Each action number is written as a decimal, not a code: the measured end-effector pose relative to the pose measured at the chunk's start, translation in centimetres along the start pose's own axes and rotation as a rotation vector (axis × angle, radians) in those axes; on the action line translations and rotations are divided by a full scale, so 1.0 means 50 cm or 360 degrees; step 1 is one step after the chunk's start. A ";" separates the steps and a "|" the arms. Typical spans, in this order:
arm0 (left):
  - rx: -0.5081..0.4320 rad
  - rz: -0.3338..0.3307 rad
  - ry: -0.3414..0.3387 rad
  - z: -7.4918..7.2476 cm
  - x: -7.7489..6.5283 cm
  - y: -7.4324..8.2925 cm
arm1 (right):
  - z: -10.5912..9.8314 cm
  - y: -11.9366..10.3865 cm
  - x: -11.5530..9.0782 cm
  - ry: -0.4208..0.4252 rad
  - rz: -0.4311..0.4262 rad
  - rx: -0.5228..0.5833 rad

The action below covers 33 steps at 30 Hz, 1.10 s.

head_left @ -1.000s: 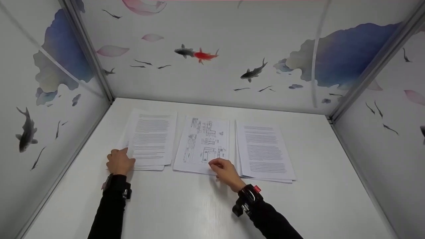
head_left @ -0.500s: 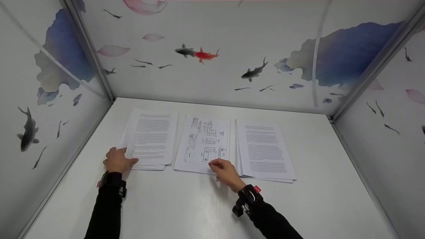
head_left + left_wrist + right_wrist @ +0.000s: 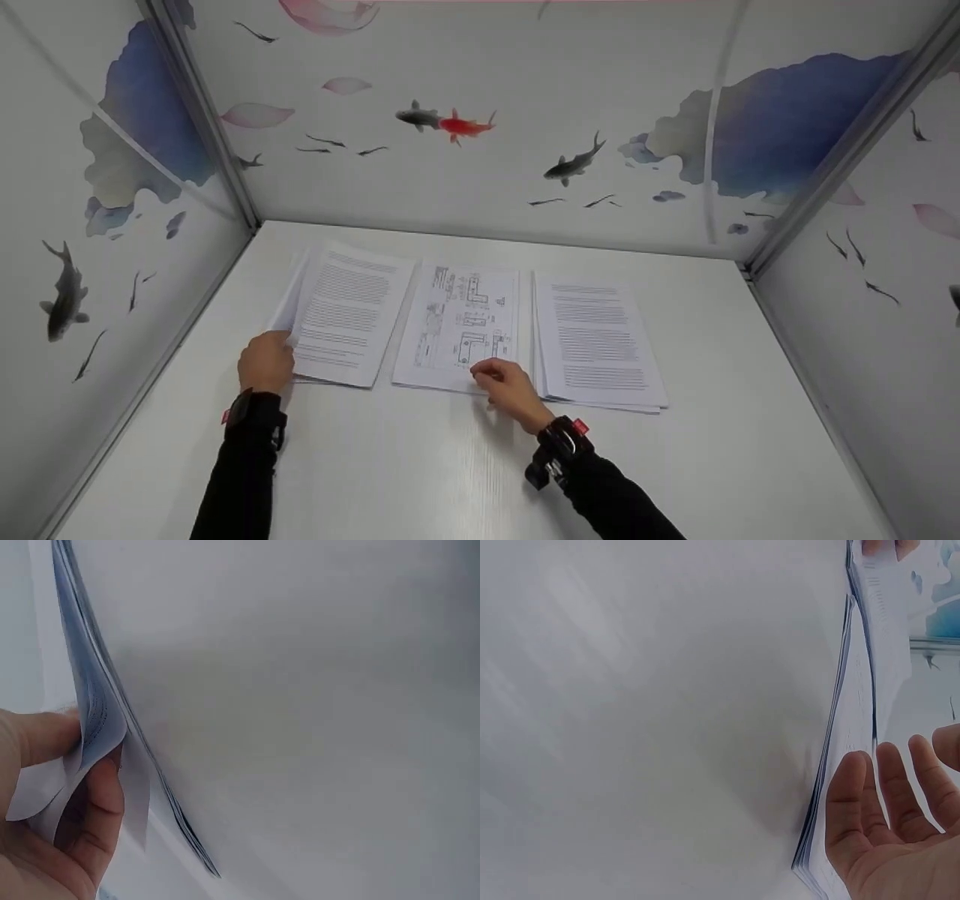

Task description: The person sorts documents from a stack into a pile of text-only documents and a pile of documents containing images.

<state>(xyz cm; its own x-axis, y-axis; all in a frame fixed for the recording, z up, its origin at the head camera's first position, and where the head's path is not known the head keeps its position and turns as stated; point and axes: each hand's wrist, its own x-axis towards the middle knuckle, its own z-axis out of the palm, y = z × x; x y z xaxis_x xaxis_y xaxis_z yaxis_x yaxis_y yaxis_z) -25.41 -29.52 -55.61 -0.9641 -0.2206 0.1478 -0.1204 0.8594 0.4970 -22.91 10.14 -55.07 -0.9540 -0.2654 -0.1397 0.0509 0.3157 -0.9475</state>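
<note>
Three paper stacks lie side by side. At the left stack (image 3: pixel 349 319), my left hand (image 3: pixel 265 361) pinches sheets by their left edge. The left wrist view shows a bent sheet (image 3: pixel 101 716) between thumb and curled fingers. The stack's top pages are tilted, their left side raised. Over the front edge of the middle stack (image 3: pixel 431 352), whose top page carries line drawings, hovers my right hand (image 3: pixel 517 396). Its fingers are loosely bent and hold nothing, as the right wrist view also shows. To its right sits the right stack (image 3: pixel 600 341), covered in printed text.
A white table (image 3: pixel 420 472) carries the stacks. White panels with painted fish stand at the back (image 3: pixel 480 187), left (image 3: pixel 172 262) and right (image 3: pixel 855 315), close around the tabletop. Both wrists wear black camera bands.
My left hand's thumb has gone under the left stack's pages, and it now grips them. Those pages have lifted at the left and turned clockwise. My right hand has stayed in place.
</note>
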 end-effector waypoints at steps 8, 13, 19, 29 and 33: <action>-0.0611 -0.0315 0.0084 -0.024 -0.004 -0.005 | 0.004 0.001 0.002 -0.0025 0.0014 -0.0006; -0.1317 -0.0633 0.0049 -0.038 -0.001 -0.012 | 0.004 -0.002 0.001 -0.0025 0.0014 0.0020; -0.1790 -0.0722 0.0028 -0.051 -0.007 -0.003 | 0.007 -0.002 0.003 -0.0044 0.0008 0.0067; -0.1186 -0.0551 0.0131 -0.038 -0.007 0.019 | 0.017 -0.018 0.005 -0.0092 0.0012 0.0185; -0.0873 -0.0640 0.0080 -0.026 -0.004 0.006 | 0.019 -0.045 -0.013 -0.0091 0.0028 0.0173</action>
<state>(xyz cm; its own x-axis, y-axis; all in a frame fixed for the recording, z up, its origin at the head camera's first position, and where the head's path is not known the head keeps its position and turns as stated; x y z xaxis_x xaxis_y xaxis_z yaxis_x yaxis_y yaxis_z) -24.93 -29.80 -54.37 -0.8556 -0.5066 -0.1061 -0.3169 0.3505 0.8813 -22.13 8.77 -53.12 -0.9344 -0.3132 -0.1696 0.1020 0.2210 -0.9699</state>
